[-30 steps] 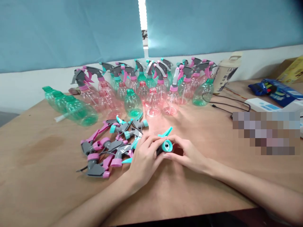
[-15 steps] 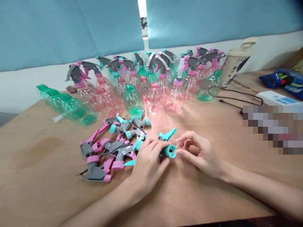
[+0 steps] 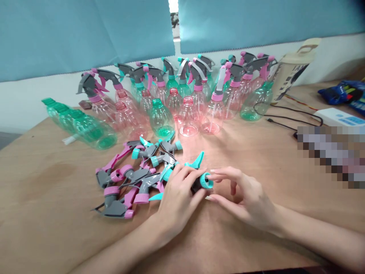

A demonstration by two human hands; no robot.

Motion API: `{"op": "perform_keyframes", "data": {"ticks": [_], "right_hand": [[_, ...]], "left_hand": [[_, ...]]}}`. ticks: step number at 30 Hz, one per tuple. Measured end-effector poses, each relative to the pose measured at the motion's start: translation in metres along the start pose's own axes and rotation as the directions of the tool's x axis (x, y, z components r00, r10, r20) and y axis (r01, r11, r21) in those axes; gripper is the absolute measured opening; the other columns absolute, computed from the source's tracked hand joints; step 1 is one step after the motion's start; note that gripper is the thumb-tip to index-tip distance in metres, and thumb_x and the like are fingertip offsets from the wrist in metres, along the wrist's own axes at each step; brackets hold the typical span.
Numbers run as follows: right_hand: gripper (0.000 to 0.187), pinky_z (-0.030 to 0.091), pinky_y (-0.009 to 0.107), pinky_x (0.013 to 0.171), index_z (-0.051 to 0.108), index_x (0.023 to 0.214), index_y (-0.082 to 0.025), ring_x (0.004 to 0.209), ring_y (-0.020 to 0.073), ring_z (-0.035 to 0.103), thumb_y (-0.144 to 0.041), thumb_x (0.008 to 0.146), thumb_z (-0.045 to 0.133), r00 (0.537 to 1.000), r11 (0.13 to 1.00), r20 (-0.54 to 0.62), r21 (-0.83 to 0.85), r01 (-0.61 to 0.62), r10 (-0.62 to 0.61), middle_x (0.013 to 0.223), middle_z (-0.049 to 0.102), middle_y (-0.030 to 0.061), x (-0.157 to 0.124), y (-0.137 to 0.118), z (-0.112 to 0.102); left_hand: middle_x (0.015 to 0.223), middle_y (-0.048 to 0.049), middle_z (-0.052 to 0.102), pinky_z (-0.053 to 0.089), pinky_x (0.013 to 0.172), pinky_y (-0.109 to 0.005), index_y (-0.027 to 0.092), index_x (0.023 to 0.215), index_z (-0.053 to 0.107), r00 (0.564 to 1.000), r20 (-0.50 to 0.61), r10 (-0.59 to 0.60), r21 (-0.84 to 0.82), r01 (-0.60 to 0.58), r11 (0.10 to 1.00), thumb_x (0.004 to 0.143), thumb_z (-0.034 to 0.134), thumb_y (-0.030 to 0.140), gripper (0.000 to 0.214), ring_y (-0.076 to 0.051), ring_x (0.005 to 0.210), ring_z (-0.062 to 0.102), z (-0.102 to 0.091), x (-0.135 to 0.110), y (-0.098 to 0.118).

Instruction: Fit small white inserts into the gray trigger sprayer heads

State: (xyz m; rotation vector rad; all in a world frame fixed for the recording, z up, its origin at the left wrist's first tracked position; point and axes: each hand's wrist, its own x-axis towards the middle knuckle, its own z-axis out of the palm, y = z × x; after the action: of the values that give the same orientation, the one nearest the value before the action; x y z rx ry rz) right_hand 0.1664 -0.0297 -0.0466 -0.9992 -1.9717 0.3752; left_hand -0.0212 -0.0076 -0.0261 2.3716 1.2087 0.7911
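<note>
My left hand point(image 3: 180, 196) is closed around a grey and turquoise spray trigger head point(image 3: 206, 180), whose round collar faces right and whose turquoise lever sticks up behind my fingers. Part of its grey body is hidden under the hand. My right hand point(image 3: 246, 196) is open just right of the collar, thumb and fingers apart, with the fingertips at the collar's rim. I cannot tell whether they touch it. Left of my left hand lies a pile of loose spray trigger heads point(image 3: 139, 179), grey with pink or turquoise parts.
Behind stand several pink and green bottles point(image 3: 162, 118), many with trigger heads fitted. Green bottles point(image 3: 94, 129) lean or lie in a row at left. At right are a beige tumbler point(image 3: 292, 74), a black cable point(image 3: 296, 121), a white box point(image 3: 339, 117) and a blue packet point(image 3: 342, 93) on the brown table.
My right hand's fingers have spread from a near pinch at the collar. The trigger head has turned slightly in my left hand, its lever shifting left.
</note>
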Motion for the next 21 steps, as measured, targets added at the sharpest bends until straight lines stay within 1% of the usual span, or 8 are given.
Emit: {"op": "perform_keyframes", "data": {"ticks": [2, 4, 6, 8, 11, 15, 17, 21], "right_hand": [[0.038, 0.047, 0.021, 0.048, 0.051, 0.114, -0.017, 0.079, 0.0153, 0.064, -0.027, 0.081, 0.066, 1.0, 1.0, -0.007, -0.013, -0.019, 0.019, 0.105, 0.067, 0.0107, -0.0003, -0.0007, 0.0001], [0.038, 0.047, 0.022, 0.048, 0.051, 0.113, -0.017, 0.069, 0.013, 0.062, -0.027, 0.081, 0.067, 0.999, 0.999, -0.002, -0.001, -0.034, 0.034, 0.103, 0.067, 0.01, -0.0001, -0.0012, 0.0002], [0.039, 0.046, 0.022, 0.046, 0.05, 0.114, -0.018, 0.054, 0.0082, 0.055, -0.027, 0.08, 0.067, 0.999, 0.997, 0.02, 0.053, -0.05, 0.049, 0.1, 0.067, 0.0086, 0.0006, -0.0011, 0.0004], [0.04, 0.044, 0.02, 0.042, 0.049, 0.115, -0.018, 0.045, 0.005, 0.045, -0.026, 0.08, 0.067, 0.997, 0.99, 0.042, 0.118, -0.073, 0.068, 0.096, 0.067, 0.0066, 0.0016, -0.0004, 0.0005], [0.039, 0.042, 0.019, 0.039, 0.049, 0.116, -0.02, 0.042, 0.0044, 0.042, -0.026, 0.081, 0.065, 0.994, 0.975, 0.061, 0.196, -0.104, 0.094, 0.092, 0.066, 0.0042, 0.0032, 0.0013, -0.0003], [0.041, 0.043, 0.02, 0.04, 0.046, 0.122, -0.022, 0.047, 0.0064, 0.048, -0.026, 0.084, 0.06, 0.99, 0.951, 0.108, 0.286, -0.115, 0.088, 0.098, 0.065, 0.0049, 0.0041, 0.0025, -0.0024], [0.041, 0.046, 0.022, 0.043, 0.046, 0.123, -0.022, 0.049, 0.0077, 0.05, -0.025, 0.085, 0.058, 0.991, 0.964, 0.107, 0.247, -0.099, 0.074, 0.098, 0.065, 0.0046, 0.0042, 0.0021, -0.0028], [0.037, 0.046, 0.025, 0.05, 0.048, 0.12, -0.023, 0.063, 0.013, 0.057, -0.021, 0.085, 0.059, 0.997, 0.997, 0.015, -0.003, -0.08, 0.08, 0.095, 0.067, 0.0042, 0.004, -0.0003, -0.0015]], "left_hand": [[0.096, -0.0039, 0.062, 0.045, 0.079, -0.036, 0.019, 0.11, 0.059, 1.0, 0.01, 0.0, -0.003, 0.0, 1.0, 0.08, 0.065, 0.013, 0.031, -0.021, 0.089, 0.051, 0.0007, -0.0007, -0.0005], [0.098, -0.0036, 0.062, 0.045, 0.081, -0.037, 0.02, 0.11, 0.059, 1.0, 0.017, 0.009, -0.013, -0.009, 1.0, 0.081, 0.064, 0.013, 0.03, -0.021, 0.09, 0.051, 0.0013, -0.0011, -0.0011], [0.099, -0.0035, 0.062, 0.045, 0.081, -0.037, 0.02, 0.112, 0.057, 1.0, 0.011, 0.028, -0.021, -0.028, 0.999, 0.082, 0.063, 0.011, 0.032, -0.021, 0.092, 0.05, 0.0017, -0.0013, -0.0021], [0.101, -0.0036, 0.061, 0.046, 0.082, -0.036, 0.02, 0.115, 0.056, 0.998, 0.009, 0.057, -0.022, -0.057, 0.998, 0.082, 0.062, 0.01, 0.035, -0.021, 0.093, 0.05, 0.0019, -0.0016, -0.0035], [0.103, -0.0039, 0.061, 0.046, 0.083, -0.037, 0.021, 0.117, 0.055, 0.994, 0.015, 0.109, -0.018, -0.109, 0.994, 0.084, 0.06, 0.01, 0.035, -0.021, 0.093, 0.05, 0.0021, -0.0027, -0.0059], [0.105, -0.0042, 0.062, 0.047, 0.084, -0.037, 0.021, 0.12, 0.054, 0.992, 0.035, 0.12, -0.023, -0.119, 0.993, 0.085, 0.059, 0.011, 0.036, -0.021, 0.096, 0.05, 0.002, -0.0043, -0.0076], [0.107, -0.0044, 0.062, 0.047, 0.084, -0.037, 0.021, 0.119, 0.054, 0.993, 0.05, 0.107, -0.029, -0.105, 0.994, 0.086, 0.059, 0.014, 0.034, -0.021, 0.097, 0.05, 0.0014, -0.0043, -0.007], [0.107, -0.0049, 0.064, 0.047, 0.086, -0.038, 0.02, 0.119, 0.055, 0.995, 0.066, 0.081, -0.032, -0.079, 0.996, 0.088, 0.058, 0.018, 0.031, -0.022, 0.099, 0.051, -0.0001, -0.0035, -0.0036]]}}
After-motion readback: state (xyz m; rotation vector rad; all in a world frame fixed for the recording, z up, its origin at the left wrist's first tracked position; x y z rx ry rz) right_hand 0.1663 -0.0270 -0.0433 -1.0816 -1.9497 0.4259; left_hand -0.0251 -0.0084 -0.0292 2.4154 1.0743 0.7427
